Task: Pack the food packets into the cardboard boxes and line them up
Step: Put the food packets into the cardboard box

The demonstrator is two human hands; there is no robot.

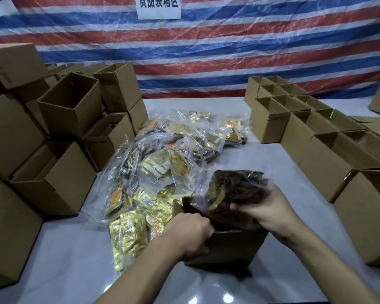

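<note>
A small open cardboard box (226, 249) stands on the table in front of me. My left hand (190, 234) grips its left wall at the rim. My right hand (266, 207) holds a clear plastic bag of dark and gold food packets (233, 189), and the bag's lower part sits inside the box mouth. A heap of gold and yellow food packets in clear bags (173, 159) lies on the table just beyond and to the left of the box.
Empty open boxes (70, 106) are stacked high along the left side. A row of open boxes (316, 137) runs along the right edge toward me. The white table (79, 260) shows bare surface at the front left. A striped tarp hangs behind.
</note>
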